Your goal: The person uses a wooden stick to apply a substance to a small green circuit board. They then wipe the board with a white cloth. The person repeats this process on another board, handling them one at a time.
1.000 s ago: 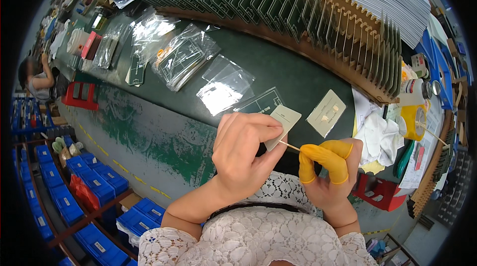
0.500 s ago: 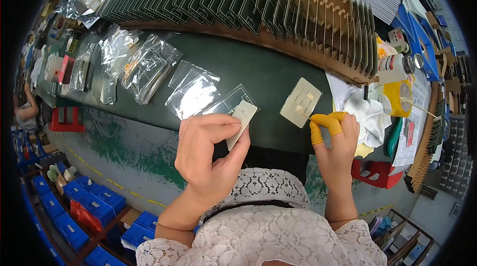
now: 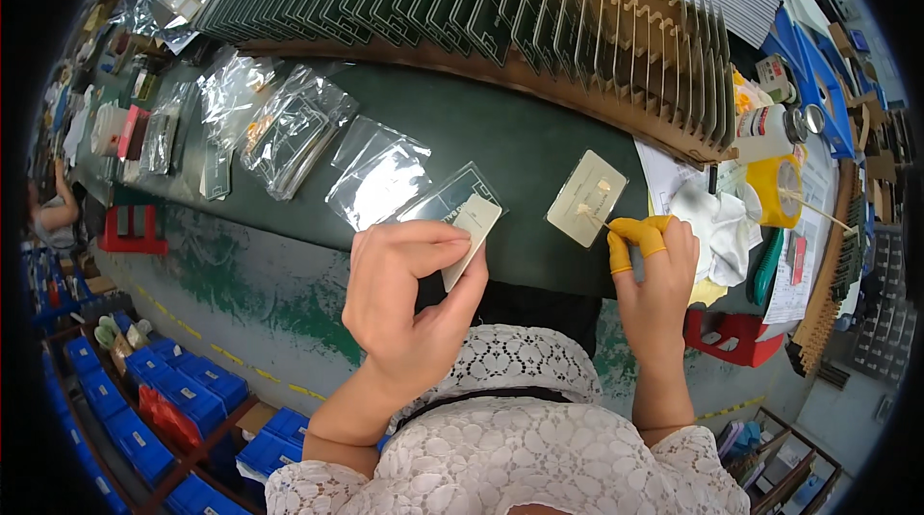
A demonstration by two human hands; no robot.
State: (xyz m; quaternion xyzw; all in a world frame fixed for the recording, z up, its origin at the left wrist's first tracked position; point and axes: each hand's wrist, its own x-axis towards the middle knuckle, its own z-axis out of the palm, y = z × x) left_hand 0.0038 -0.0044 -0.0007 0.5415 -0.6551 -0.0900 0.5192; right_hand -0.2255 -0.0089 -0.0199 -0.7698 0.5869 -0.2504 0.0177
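My left hand (image 3: 409, 298) pinches a small pale flat plate (image 3: 475, 226) between thumb and fingers, tilted above the table's near edge. Two fingers of my right hand (image 3: 653, 270) wear yellow finger cots. That hand grips a thin stick (image 3: 604, 223), whose far end reaches over a beige rectangular card (image 3: 586, 195) lying on the dark green table (image 3: 423, 96). Whether the stick touches the card, I cannot tell. Partly behind my left hand lies a dark green printed card (image 3: 472, 186), beside some clear plastic sleeves (image 3: 380, 183).
A long brown slotted rack (image 3: 500, 67) of upright dark green cards spans the back. At right are a white bottle (image 3: 763, 133), a yellow roll (image 3: 773, 193), a white cloth (image 3: 714, 226) and a green-handled tool (image 3: 767, 265). Bagged cards (image 3: 294, 135) lie at left.
The whole view has shifted slightly. My right hand and the stick have moved only a little over the beige card; my left hand keeps the same pinch on the pale plate.
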